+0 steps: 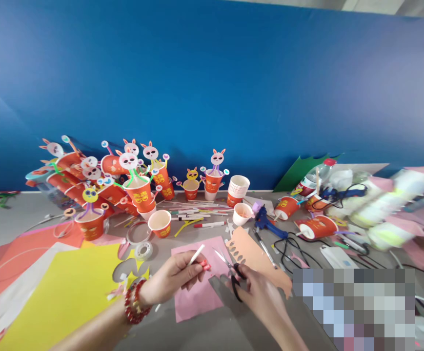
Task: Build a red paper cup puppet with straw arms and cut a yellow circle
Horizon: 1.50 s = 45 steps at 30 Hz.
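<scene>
My left hand (178, 275), with red bead bracelets at the wrist, is closed on a thin white stick (196, 254) that looks like a straw. A small pinkish-red piece (206, 264) shows at the same fingertips; its kind is unclear. In my right hand (259, 287) is a pair of scissors (225, 259) with black handles, its blades parted and pointing up and left toward the left hand. Both hands are above a pink paper sheet (193, 307). Right of it lies an orange paper sheet (259, 258) with notches cut along one edge.
Red paper cups with rabbit faces (138, 195) crowd the back left. A cup stack (238, 190) and pens (193, 214) are at the middle back. A blue glue gun (268, 224) with black cables lies to the right. Yellow paper (58, 292) covers the left; tape (143, 250) sits beside it.
</scene>
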### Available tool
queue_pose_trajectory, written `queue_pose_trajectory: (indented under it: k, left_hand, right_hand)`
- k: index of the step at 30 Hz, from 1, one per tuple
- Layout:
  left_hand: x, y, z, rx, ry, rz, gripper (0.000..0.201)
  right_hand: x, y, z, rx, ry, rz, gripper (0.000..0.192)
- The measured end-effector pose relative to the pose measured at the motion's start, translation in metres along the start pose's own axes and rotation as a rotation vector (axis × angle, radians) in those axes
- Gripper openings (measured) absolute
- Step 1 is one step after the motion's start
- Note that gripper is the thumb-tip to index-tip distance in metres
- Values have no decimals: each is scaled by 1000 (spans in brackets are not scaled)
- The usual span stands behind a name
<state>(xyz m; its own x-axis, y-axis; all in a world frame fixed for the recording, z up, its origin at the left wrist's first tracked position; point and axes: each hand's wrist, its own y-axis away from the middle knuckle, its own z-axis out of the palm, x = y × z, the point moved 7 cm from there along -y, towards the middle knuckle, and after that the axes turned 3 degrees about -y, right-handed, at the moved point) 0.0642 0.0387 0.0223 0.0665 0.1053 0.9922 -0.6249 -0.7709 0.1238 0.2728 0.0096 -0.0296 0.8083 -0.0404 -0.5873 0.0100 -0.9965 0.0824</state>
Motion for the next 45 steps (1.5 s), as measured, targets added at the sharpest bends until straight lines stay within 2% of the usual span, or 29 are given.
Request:
queue_pose_trajectory:
  k: [3, 5, 8, 12, 17, 21, 28, 39, 42, 45]
  left_hand:
    - [0, 0, 1, 8, 16, 41, 36]
    - [2, 0, 0, 40, -33, 70, 33]
    - [12, 3, -2, 114, -236, 170, 25]
    - [32, 12, 1, 220, -534, 398, 21]
    - [41, 21, 8, 279, -666, 621, 31]
    - [39, 27, 10, 343, -746, 705, 36]
    - [35, 33, 11, 433, -851, 746, 39]
    - [27, 30, 7, 411, -739, 679, 40]
    - [26, 29, 2, 448, -637, 580, 29]
    - [13, 24, -10, 516, -379, 345, 21]
  right_hand:
    - [1, 4, -8, 50, -20, -20, 27]
    - [-3, 6, -9, 39, -101, -50, 29]
    - [-11, 11, -3, -28, -257, -78, 30]
    - [-28, 20, 1, -91, -383, -100, 29]
    - [-55, 29, -11, -57, -314, -164, 33]
    - [-68, 32, -18, -28, -238, -232, 28]
    - [-71, 32, -16, -2, -212, -248, 27]
    - [-55, 21, -3, 32, -214, -182, 35]
    - [-39, 15, -5, 54, -162, -120, 37]
    - [-15, 10, -13, 119, 25, -52, 34]
